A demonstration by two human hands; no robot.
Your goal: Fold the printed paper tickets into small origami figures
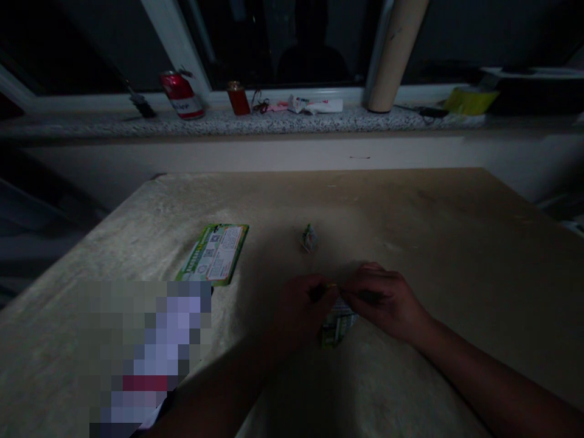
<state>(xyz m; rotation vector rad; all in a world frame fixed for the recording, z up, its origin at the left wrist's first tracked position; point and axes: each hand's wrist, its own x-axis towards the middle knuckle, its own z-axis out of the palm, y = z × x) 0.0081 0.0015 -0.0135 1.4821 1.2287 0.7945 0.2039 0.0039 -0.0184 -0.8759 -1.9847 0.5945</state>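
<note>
My left hand [305,304] and my right hand [381,298] meet over the middle of the table, both closed in a pinch. Between their fingertips shows a small thin piece with a yellowish edge [331,285], too dark to name. Just below the fingers lies a green and white printed packet [336,327], partly hidden by the hands; whether they touch it I cannot tell. A small crumpled green and white wrapper [309,238] stands on the table beyond them. To the left lies a flat green printed packet [214,254] with white label panels.
A pixelated bluish oblong [155,359] lies at lower left beside my left forearm. On the speckled windowsill [319,125] behind the table [433,231] stand a red can [181,95], a small orange-red jar [238,98], a cardboard tube [396,58] and a yellow item [471,100].
</note>
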